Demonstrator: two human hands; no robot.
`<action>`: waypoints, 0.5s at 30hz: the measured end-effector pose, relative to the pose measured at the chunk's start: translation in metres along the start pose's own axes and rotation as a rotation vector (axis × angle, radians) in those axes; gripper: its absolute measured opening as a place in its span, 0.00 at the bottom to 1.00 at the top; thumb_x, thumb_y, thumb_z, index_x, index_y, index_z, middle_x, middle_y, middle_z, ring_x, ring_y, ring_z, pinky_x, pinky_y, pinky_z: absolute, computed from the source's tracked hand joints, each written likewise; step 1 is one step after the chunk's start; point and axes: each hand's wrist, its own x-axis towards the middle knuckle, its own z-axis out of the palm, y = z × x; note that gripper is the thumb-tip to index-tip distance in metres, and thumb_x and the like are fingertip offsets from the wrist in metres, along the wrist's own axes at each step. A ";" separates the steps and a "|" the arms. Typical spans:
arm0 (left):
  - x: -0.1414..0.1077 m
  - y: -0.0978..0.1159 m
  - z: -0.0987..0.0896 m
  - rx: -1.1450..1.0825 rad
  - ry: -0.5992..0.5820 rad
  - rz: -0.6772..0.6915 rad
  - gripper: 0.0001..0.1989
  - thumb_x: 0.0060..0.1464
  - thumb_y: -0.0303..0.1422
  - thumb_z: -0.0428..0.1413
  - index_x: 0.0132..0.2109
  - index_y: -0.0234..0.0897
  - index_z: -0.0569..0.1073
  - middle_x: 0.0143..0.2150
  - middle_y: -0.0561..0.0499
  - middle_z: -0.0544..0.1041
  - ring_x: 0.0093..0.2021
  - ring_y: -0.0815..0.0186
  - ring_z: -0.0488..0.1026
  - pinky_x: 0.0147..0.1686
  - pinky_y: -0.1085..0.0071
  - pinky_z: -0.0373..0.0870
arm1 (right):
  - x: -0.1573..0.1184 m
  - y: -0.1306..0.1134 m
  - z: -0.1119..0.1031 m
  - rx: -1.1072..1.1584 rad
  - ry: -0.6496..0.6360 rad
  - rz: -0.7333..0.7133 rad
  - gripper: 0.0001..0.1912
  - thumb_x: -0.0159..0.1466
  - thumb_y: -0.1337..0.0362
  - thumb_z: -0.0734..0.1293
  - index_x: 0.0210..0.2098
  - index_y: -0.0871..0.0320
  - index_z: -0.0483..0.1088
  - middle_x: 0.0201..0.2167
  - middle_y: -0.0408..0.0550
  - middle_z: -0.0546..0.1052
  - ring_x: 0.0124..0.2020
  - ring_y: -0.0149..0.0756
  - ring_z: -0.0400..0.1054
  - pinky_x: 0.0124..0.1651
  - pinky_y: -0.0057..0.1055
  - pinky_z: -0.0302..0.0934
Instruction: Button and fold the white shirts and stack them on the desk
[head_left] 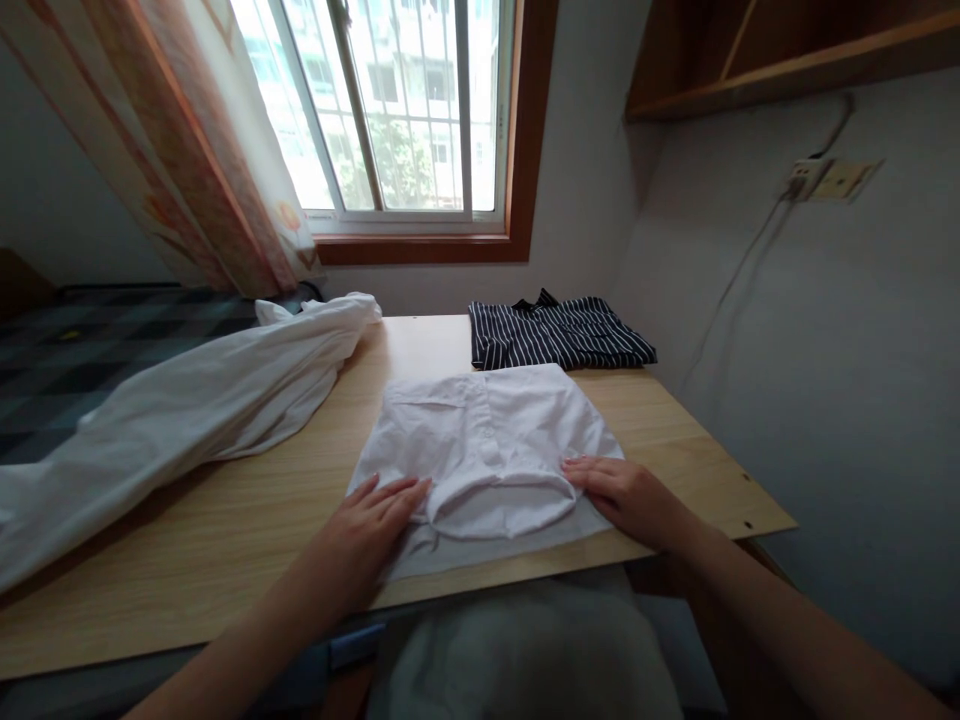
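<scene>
A white shirt (517, 415) lies partly folded on the wooden table, its round collar opening toward me and its button placket running away from it. My left hand (381, 512) rests flat on the shirt's near left part, fingers stretched out beside the collar. On the other side of the collar, my right hand (626, 490) lies with its fingers extended on the fabric near the right edge. Neither hand grips the cloth. The underside of the shirt is hidden.
Beyond the shirt lies a folded black shirt with white stripes (555, 335). Another white garment (202, 390) stretches loosely along the left of the wooden table (247, 540). A window, a curtain (195, 130) and a wall socket (825, 180) surround the table.
</scene>
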 end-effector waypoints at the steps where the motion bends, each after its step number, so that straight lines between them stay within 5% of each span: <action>1: 0.003 -0.002 -0.001 0.002 -0.011 -0.029 0.23 0.61 0.25 0.46 0.62 0.37 0.69 0.59 0.43 0.76 0.59 0.58 0.73 0.62 0.53 0.66 | 0.004 -0.001 0.001 -0.001 0.008 0.009 0.20 0.65 0.75 0.61 0.52 0.56 0.75 0.53 0.51 0.79 0.57 0.39 0.72 0.61 0.40 0.66; 6: 0.011 0.009 0.000 -0.047 0.097 -0.130 0.13 0.64 0.31 0.47 0.46 0.38 0.77 0.51 0.44 0.81 0.54 0.57 0.76 0.60 0.53 0.68 | 0.009 -0.010 0.007 -0.076 0.097 0.012 0.17 0.66 0.72 0.63 0.51 0.55 0.75 0.50 0.52 0.80 0.54 0.44 0.72 0.59 0.48 0.66; 10: 0.010 0.022 0.012 -0.101 0.253 -0.220 0.12 0.64 0.31 0.46 0.46 0.37 0.73 0.47 0.43 0.80 0.50 0.58 0.76 0.52 0.61 0.74 | 0.003 -0.012 0.012 -0.050 0.121 0.016 0.15 0.65 0.72 0.63 0.48 0.55 0.76 0.48 0.52 0.80 0.51 0.44 0.73 0.55 0.47 0.68; 15: 0.009 0.025 0.017 -0.070 0.280 -0.167 0.10 0.64 0.28 0.46 0.43 0.39 0.72 0.42 0.46 0.78 0.46 0.58 0.74 0.48 0.62 0.73 | 0.002 -0.011 0.014 0.033 0.188 0.018 0.14 0.65 0.73 0.62 0.45 0.53 0.74 0.47 0.51 0.80 0.50 0.42 0.73 0.54 0.44 0.68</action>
